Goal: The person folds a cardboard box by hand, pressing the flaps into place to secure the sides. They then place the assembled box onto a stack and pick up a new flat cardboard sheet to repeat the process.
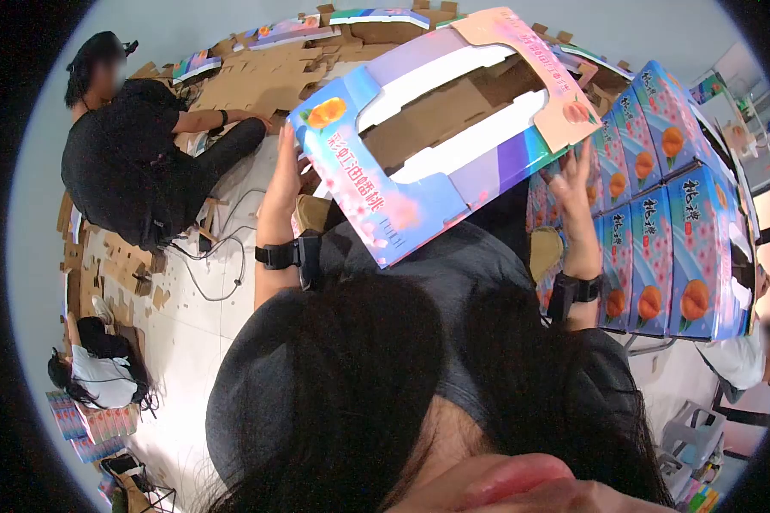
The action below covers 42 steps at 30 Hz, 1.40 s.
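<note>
A printed cardboard fruit box (338, 162), blue, purple and peach coloured with pictures of fruit, is held tilted in front of my chest. Through the large cut-out in its top, bare brown cardboard shows inside. My left hand (281, 184) presses flat against the box's left side, fingers pointing up. On the opposite side, my right hand (576, 188) supports the lower right edge, its fingers partly hidden behind the box. Both wrists wear black straps with small devices.
Stacked blue fruit boxes (650, 248) rise close on my right. Flattened cardboard (231, 90) and printed pieces lie ahead. One person in black (128, 171) sits at the left, near a loose cable (231, 291); another person (103, 372) is farther back. Grey stools (693, 432) stand lower right.
</note>
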Motion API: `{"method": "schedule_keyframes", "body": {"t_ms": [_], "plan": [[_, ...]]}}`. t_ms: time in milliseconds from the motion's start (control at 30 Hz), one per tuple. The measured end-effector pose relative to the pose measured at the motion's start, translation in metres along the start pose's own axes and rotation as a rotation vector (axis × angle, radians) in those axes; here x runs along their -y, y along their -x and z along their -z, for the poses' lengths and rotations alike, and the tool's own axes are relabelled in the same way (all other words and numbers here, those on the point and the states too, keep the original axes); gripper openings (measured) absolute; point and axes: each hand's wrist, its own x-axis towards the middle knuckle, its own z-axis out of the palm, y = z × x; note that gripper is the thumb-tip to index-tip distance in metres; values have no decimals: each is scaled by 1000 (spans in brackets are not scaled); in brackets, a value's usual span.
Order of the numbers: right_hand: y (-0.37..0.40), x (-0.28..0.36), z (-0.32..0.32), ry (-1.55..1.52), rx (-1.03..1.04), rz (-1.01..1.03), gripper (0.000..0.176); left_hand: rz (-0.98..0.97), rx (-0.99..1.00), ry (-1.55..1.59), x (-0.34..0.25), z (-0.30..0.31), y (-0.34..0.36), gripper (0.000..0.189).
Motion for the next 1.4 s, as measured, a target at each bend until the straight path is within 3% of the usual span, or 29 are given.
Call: {"method": "schedule_keyframes", "body": {"t_ms": [33, 67, 167, 333, 367, 400, 500, 567, 600, 700, 767, 900, 933, 1033, 1233, 1400], "plan": [[-2, -1, -3, 66, 23, 51, 109, -91, 4, 26, 2, -4, -2, 80], [-2, 2, -9, -79, 27, -2, 106, -53, 28, 141, 1, -2, -2, 65], [-21, 4, -16, -76, 109, -4, 110, -71, 62, 249, 0, 0, -4, 60], [-43, 9, -26, 419, 107, 35, 101, -105, -2, 310, -3, 0, 3, 54], [-46, 10, -28, 509, 115, 68, 99, -113, 5, 334, -2, 4, 2, 52], [-45, 6, -31, 655, 73, 225, 93, -121, 14, 358, -2, 6, 1, 49], [-21, 51, -71, 889, -87, 260, 90, -90, 6, 417, -5, 1, 4, 48], [-11, 86, -87, 1003, -33, 346, 92, -69, -31, 450, -8, -8, 7, 49], [-5, 96, -95, 1009, 8, 420, 95, -63, -21, 451, -8, -8, 7, 50], [4, 103, -108, 1050, 599, 500, 98, -44, -15, 460, -5, -11, 7, 51], [11, 74, -120, 1040, 745, 454, 103, -35, -40, 476, -8, -16, 9, 52], [7, 9, -123, 1026, 412, 820, 78, -69, -83, 495, -1, -13, 6, 51], [8, 3, -124, 1068, 370, 835, 64, -56, -88, 489, -1, -10, 5, 51], [10, -12, -131, 1079, 259, 904, 54, -33, -50, 487, 4, -4, 1, 51], [9, -14, -129, 1069, 259, 919, 54, -88, -49, 365, -1, -4, 6, 56], [10, 1, -131, 973, 314, 788, 67, -81, -50, 291, 2, -1, 4, 61]]}}
